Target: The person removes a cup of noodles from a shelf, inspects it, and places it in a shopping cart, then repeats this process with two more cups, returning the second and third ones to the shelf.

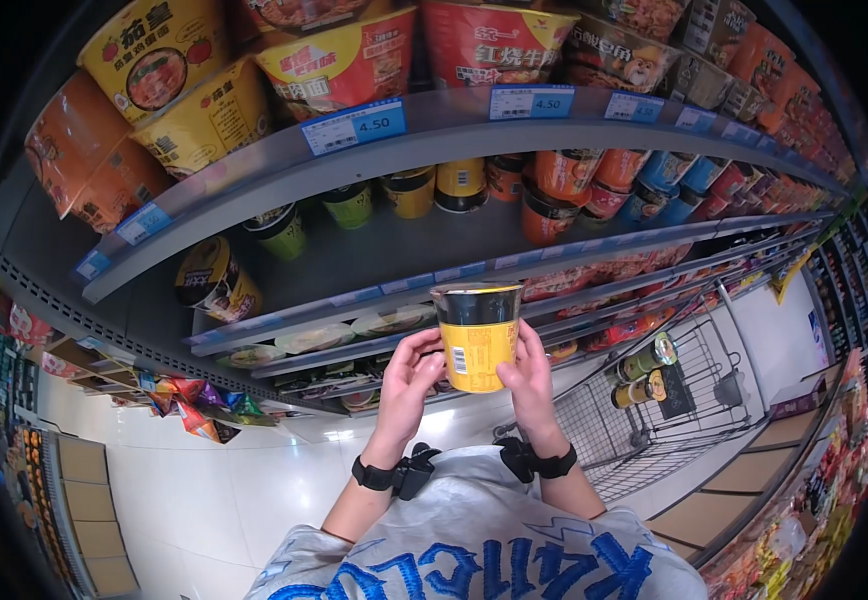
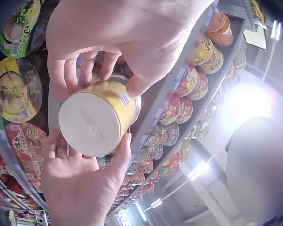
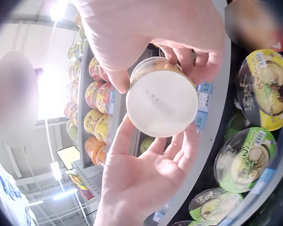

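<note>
**Yellow cup point(image 1: 479, 345) held between me and the shelf point(image 1: 344, 255)**

My left grip point(image 1: 416, 375) and right grip point(image 1: 531, 375) take the cup from either side, fingers and thumbs curled round its wall. From the head view I see its black upper band point(image 1: 478, 306); its pale base point(image 3: 162, 103) shows only in the wrist views, which also catch ceiling lights point(image 2: 198, 170). Only the head view has the black straps point(image 1: 414, 470) on my wrists and the blue lettering point(image 1: 454, 570) across my shirt. On the far shelf stand more noodle cups point(image 1: 409, 190); to my right, a shopping cart point(image 1: 699, 345) carries a few containers point(image 1: 639, 390).
</note>
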Demonstrator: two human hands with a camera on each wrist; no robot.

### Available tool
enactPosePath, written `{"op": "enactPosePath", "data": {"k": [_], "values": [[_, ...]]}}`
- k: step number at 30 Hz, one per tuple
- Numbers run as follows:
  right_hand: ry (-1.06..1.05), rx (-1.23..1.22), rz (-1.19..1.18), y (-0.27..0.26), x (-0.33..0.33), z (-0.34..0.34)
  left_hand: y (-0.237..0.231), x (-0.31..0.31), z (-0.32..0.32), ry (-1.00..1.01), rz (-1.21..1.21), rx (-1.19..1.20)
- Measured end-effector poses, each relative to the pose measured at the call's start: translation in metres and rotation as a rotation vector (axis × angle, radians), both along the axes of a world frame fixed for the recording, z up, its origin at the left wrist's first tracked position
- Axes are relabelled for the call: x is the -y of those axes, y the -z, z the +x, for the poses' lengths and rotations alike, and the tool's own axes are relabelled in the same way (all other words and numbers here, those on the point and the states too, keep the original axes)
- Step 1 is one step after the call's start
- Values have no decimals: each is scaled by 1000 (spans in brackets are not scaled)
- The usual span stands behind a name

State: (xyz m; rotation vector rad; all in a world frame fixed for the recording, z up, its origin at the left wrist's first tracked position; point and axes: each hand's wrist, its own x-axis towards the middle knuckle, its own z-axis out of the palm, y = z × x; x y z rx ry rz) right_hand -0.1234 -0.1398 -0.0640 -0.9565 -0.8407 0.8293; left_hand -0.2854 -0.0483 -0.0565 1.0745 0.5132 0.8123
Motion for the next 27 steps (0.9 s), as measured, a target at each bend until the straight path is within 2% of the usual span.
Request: {"op": "enactPosePath", "data": {"k": [1, 2, 4, 8, 11, 13, 17, 20, 23, 27], "values": [[-44, -112, 43, -2, 1, 1, 3, -1, 0, 19, 4, 6], [-44, -113, 43, 1, 1, 2, 4, 0, 0, 19, 4, 4], [-176, -246, 30, 11, 3, 6, 6, 2, 0, 86, -94, 40], [-224, -214, -7, 17, 4, 10, 6, 4, 2, 194, -154, 97], [-147, -208, -14, 5, 1, 8, 6, 2, 2, 176, -118, 48], [-1, -91, 17, 3, 1, 8, 4, 1, 3, 56, -38, -29], [-28, -125, 19, 6, 0, 11, 2, -1, 2, 34, -178, -5], [-38, -134, 12, 3, -1, 9, 0, -2, 2, -8, -108, -66], [-181, -124, -7, 4, 0, 12, 0, 0, 3, 55, -21, -20], [-148, -19, 4, 20, -1, 19, -2, 1, 2, 129, -33, 29]]}}
